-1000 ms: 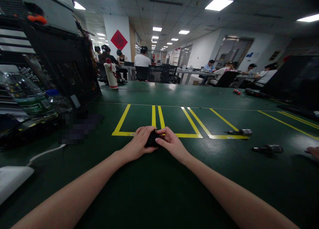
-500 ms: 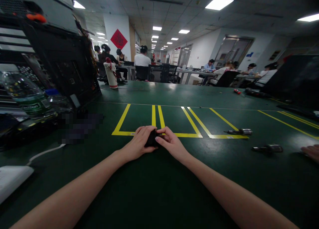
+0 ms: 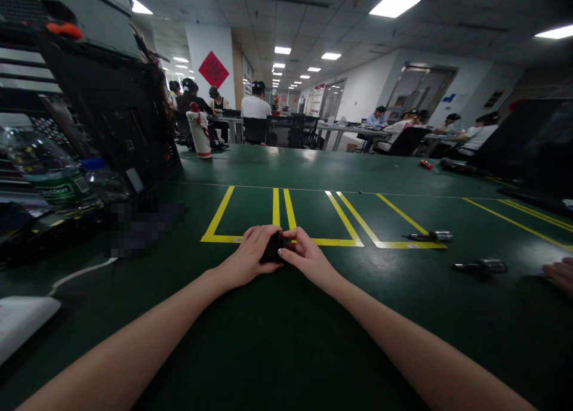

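Note:
My left hand [image 3: 248,255] is wrapped over a small black block-like object [image 3: 271,251] low over the green tabletop [image 3: 286,345]. Its exact kind is hidden by my fingers. From the right, my right hand [image 3: 311,259] closes thumb and fingers at the right end of the same object. Whether those fingertips hold a separate small part cannot be made out. Yellow tape lines [image 3: 331,243] run on the table just beyond my hands.
Two metal tools with thin black tips, one on the tape [image 3: 441,237] and one nearer [image 3: 486,266], lie to the right. Another person's hand [image 3: 561,272] is at the right edge. Bottles, a computer case [image 3: 129,119] and a white box [image 3: 24,318] stand left.
My right thumb and fingers have shifted very slightly at the black object's end. My left hand stays in place. The other person's hand at the right edge has moved a little.

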Tool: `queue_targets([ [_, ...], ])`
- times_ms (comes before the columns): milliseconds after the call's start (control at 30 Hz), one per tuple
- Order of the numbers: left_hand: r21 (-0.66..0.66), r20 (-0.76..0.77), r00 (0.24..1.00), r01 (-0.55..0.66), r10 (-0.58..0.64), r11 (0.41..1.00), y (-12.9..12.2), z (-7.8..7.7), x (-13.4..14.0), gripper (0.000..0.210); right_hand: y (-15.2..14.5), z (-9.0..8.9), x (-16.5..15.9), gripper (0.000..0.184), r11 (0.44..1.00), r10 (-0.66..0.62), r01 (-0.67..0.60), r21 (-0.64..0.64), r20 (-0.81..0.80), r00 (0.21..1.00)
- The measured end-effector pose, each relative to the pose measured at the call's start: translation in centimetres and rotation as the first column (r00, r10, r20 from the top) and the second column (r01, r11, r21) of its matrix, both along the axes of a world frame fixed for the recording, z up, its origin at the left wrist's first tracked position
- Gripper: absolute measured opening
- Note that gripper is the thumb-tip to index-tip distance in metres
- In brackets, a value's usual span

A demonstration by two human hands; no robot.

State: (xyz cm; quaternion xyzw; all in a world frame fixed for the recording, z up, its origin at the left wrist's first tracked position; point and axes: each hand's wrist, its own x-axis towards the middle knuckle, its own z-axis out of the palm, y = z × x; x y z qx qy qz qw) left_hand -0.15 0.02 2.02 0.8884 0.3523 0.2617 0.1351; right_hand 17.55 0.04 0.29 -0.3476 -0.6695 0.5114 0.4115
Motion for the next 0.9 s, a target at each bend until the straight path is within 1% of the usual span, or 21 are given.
queue_targets([
  [100, 0.003, 0.000, 1.000, 0.002, -0.002, 1.000, 0.07, -0.08, -0.01, 0.054, 0.03, -0.01, -0.08, 0.020, 1.000, -0.004, 0.004, -0.010, -0.003, 1.000],
  [233, 0.006, 0.008, 1.000, -0.006, 0.006, 1.000, 0.12, -0.14, 0.04, 0.054, 0.13, 0.07, -0.18, 0.018, 0.999, -0.018, 0.018, 0.026, -0.014, 1.000],
  [300, 0.004, 0.011, 1.000, -0.006, 0.006, 1.000, 0.12, -0.12, 0.09, 0.053, 0.20, 0.08, -0.16, 0.023, 0.999, -0.029, 0.029, 0.030, -0.007, 1.000],
  [400, -0.007, 0.011, 1.000, -0.010, 0.010, 1.000, 0.12, -0.13, 0.12, 0.054, 0.29, 0.03, -0.05, 0.031, 0.999, -0.043, 0.043, 0.005, 0.023, 0.999],
  [467, -0.011, 0.008, 1.000, -0.016, 0.016, 1.000, 0.14, -0.17, 0.12, 0.054, 0.29, 0.02, 0.02, 0.029, 1.000, -0.023, 0.023, -0.012, 0.021, 1.000],
  [567, -0.006, 0.005, 1.000, -0.015, 0.015, 1.000, 0.15, -0.21, 0.08, 0.054, 0.14, 0.14, 0.06, 0.026, 0.999, 0.034, -0.036, -0.028, -0.045, 0.998],
  [633, -0.004, 0.004, 1.000, -0.014, 0.014, 1.000, 0.12, -0.17, 0.04, 0.053, 0.00, 0.31, 0.05, 0.025, 0.998, 0.045, -0.049, -0.042, -0.077, 0.996],
  [800, -0.012, -0.001, 1.000, 0.000, 0.000, 1.000, 0.00, 0.07, 0.01, 0.054, -0.05, 0.52, 0.05, 0.019, 0.999, 0.007, -0.009, -0.041, -0.046, 0.999],
  [900, -0.022, -0.003, 1.000, -0.005, 0.005, 1.000, -0.05, 0.15, 0.03, 0.054, 0.10, 0.37, 0.10, 0.025, 0.999, -0.031, 0.030, -0.034, -0.014, 0.999],
])
